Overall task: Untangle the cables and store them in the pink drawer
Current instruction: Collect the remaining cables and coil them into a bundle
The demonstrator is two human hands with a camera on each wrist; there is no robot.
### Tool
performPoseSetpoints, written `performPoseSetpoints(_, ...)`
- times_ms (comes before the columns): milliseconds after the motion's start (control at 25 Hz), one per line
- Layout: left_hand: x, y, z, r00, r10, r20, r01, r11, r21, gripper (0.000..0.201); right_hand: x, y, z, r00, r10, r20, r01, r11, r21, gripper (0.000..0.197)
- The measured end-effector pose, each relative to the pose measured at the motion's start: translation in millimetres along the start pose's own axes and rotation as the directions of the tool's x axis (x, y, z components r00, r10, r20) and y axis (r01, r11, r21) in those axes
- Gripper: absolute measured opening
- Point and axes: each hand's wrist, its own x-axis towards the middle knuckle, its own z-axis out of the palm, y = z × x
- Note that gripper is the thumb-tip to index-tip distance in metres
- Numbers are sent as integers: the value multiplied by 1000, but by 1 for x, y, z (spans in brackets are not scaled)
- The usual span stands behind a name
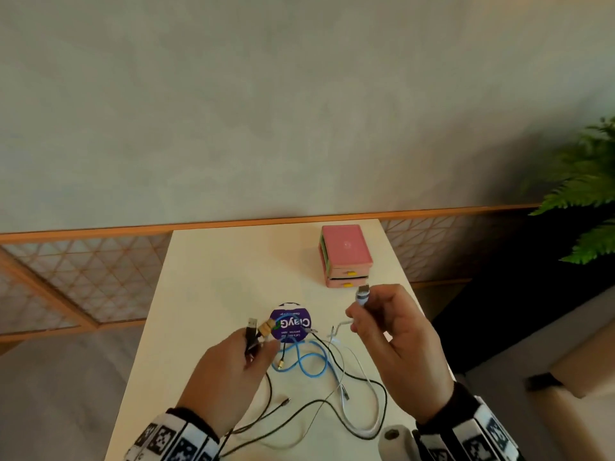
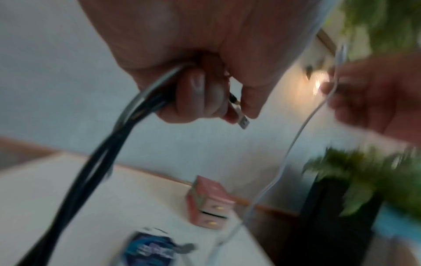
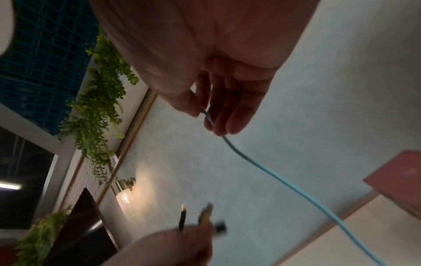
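On the pale table (image 1: 213, 277), tangled cables lie near its front edge: a light blue cable (image 1: 309, 361), a white cable (image 1: 357, 424) and thin black cables (image 1: 332, 404). My left hand (image 1: 258, 341) grips a bundle of black cables (image 2: 109, 144); a USB plug (image 2: 241, 117) and a gold plug (image 1: 268, 327) stick out above its fingers. My right hand (image 1: 361, 306) is raised and pinches the plug end (image 1: 362, 294) of the light blue cable (image 3: 273, 172). The pink drawer unit (image 1: 344, 254) stands at the back right, both yellow-knobbed drawers pushed in.
A round purple lid (image 1: 289, 322) lies between my hands under the cables. A white cylindrical object (image 1: 396, 440) stands at the front right edge. A fern (image 1: 585, 194) hangs beyond the table's right side. The wall runs behind the table.
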Motion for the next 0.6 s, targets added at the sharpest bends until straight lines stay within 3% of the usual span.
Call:
performPoseSetpoints(80,1,14,0,998,51,-49,-65,932,-357,22,-4,-6,8,996,66,59,-67,998,17,17)
performPoseSetpoints(200,5,30,2,999,38,-30,-48,709,-704,31,-5,-10,25,976,155,156,-165,985,50,12)
performPoseSetpoints(320,5,45,3,995,88,-52,-97,643,-760,29,-2,-14,41,967,170,190,-194,975,111,9)
performPoseSetpoints(440,5,47,10,990,124,-74,-137,640,-756,32,1,-17,50,969,159,190,-193,964,180,11)
performPoseSetpoints(600,3,43,16,995,101,-22,-84,667,-740,49,8,-18,54,961,236,142,-263,940,219,23)
